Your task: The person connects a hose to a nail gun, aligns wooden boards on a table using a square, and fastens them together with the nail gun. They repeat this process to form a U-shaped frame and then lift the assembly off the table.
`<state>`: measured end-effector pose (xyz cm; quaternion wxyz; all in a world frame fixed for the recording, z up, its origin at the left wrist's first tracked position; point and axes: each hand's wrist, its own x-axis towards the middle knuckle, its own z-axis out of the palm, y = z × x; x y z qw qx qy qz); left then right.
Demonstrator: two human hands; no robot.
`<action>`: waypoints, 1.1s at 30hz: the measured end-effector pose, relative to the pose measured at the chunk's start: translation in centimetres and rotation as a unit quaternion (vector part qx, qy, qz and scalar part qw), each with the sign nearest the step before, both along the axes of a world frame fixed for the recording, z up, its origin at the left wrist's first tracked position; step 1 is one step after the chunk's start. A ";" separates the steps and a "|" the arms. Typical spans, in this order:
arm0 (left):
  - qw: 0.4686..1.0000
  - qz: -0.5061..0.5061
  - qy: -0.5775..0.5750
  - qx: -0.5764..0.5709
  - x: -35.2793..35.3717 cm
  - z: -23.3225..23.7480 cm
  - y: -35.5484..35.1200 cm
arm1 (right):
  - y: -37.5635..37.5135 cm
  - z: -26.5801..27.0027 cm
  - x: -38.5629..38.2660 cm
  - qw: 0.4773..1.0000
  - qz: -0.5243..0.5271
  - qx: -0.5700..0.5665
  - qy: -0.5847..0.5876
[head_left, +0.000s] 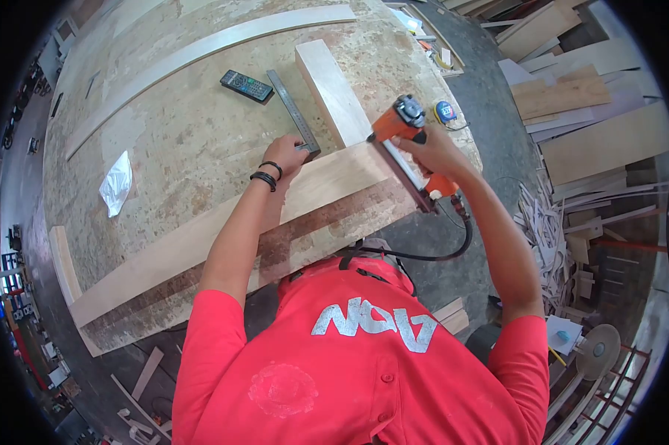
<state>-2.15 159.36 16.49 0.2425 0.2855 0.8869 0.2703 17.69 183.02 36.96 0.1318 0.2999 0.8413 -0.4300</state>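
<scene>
My right hand (431,152) is wrapped round the handle of an orange nail gun (394,122), its nose at the board corner. A black hose (464,233) runs from its base. My left hand (286,154) is closed at the dark stock of a metal try square (293,111), whose ruled blade points away from me. Under my left wrist lies a long pale board (223,230) along the near table edge. A shorter board (334,93) meets its right end at a corner.
On the worn worktable (193,126) lie a black remote control (247,85), a white plastic piece (116,184) and a blue tape measure (445,112). Another long board (208,48) crosses the far side, and a short board (67,263) stands left. Wood sheets (594,141) lean at right.
</scene>
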 end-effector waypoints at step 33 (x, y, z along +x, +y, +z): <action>0.666 0.499 -0.260 0.491 31.1 2.5 1.1 | 9.1 -20.5 -1.3 0.983 0.127 -0.046 0.121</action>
